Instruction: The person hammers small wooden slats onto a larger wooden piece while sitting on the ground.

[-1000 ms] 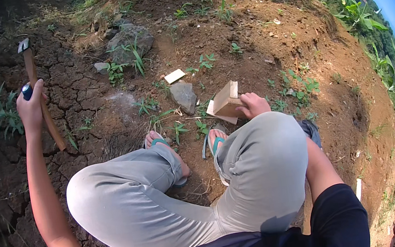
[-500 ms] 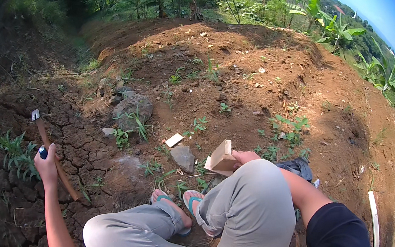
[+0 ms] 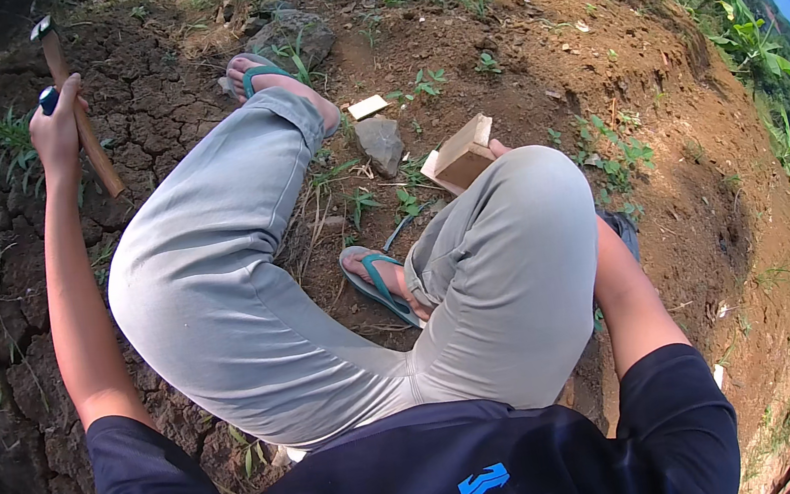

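Out to the left, my left hand (image 3: 59, 132) is closed around a hammer (image 3: 102, 165) with a wooden handle and a metal head at its top end. A small dark cylinder with a bluish end (image 3: 48, 100) sticks out of the same fist; its kind I cannot make out. My right hand (image 3: 498, 147) is mostly hidden behind my bent right knee, with only fingers showing. These grip a small piece made of joined wooden boards (image 3: 465, 154), held tilted above the ground.
A loose pale wood block (image 3: 367, 106) lies beside a grey stone (image 3: 381, 144). A larger rock (image 3: 290, 39) sits farther off, near my raised left foot (image 3: 276, 82). Behind my right leg lies a dark crumpled bundle (image 3: 621, 227). Cracked soil and weeds surround me.
My left leg has stretched forward, lifting that foot toward the large rock. The view has tilted down toward my body. Both hands keep hold of their things.
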The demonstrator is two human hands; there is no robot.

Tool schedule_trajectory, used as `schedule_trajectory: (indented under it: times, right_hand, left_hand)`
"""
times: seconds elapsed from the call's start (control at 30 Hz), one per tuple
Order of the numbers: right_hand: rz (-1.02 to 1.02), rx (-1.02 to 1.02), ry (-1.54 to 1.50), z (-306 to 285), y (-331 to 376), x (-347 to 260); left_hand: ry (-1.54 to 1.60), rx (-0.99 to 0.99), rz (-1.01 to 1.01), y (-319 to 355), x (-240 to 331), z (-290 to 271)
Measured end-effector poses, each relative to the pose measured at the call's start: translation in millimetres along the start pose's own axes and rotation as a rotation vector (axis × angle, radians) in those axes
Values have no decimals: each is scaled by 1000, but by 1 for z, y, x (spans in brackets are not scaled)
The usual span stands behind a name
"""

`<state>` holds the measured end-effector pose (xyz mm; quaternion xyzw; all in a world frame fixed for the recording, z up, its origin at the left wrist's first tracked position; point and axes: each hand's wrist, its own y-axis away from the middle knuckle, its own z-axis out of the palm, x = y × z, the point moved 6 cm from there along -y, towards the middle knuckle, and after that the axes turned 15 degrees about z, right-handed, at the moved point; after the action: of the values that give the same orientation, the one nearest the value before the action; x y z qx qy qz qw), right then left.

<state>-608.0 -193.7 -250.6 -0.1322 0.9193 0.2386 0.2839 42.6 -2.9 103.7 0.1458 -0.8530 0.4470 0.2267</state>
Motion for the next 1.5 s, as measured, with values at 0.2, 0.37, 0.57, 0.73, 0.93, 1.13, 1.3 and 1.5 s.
schedule_trajectory:
  times: [0.2,0.37,0.57,0.73,0.93,1.13,1.3,1.5]
  right_hand:
    - [21,-2,23,-17,0,-4]
    - [17,-17,43,-21,-3,-11]
    - [12,-57,81,-21,-6,-20]
    - [25,-91,98,-19,-13,-14]
    - [20,-133,119,-20,-33,-13]
    - [-134,-49,312,-70,-58,-20]
    - [-268,91,397,-117,-52,-106]
    - [-434,150,349,-68,-29,-155]
  left_hand:
    - [88,31,29,-7,30,10]
    - [200,24,51,-8,44,37]
    - [205,0,86,7,64,58]
    - [278,-6,48,6,61,67]
    - [264,-39,40,17,42,92]
    - [435,-101,-4,32,50,148]
    - [513,-184,-23,43,61,191]
    - [634,-243,-64,65,117,255]
